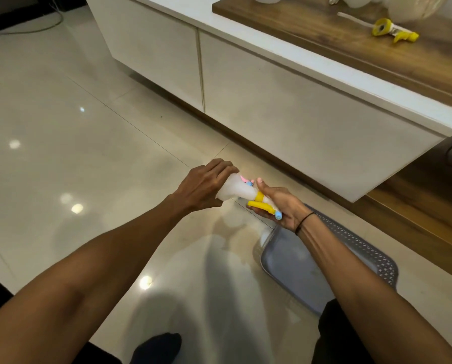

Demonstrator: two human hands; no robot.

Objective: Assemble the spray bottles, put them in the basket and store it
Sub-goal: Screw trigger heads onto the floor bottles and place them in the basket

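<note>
Head view: left hand [205, 186] and right hand [285, 206] hold spray bottle [236, 191].

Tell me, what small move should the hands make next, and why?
Probably lower the bottle into the grey basket: its yellow spray head already looks seated, left hand grips the body, right hand the head, directly above the basket.

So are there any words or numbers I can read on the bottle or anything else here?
None can be read.
Spray bottle, held by the left hand and right hand: a small pink and blue mark near its base, too blurred to tell if it is writing.
Spare spray head on the wooden counter: no text visible.
Grey basket: no label visible.
</note>
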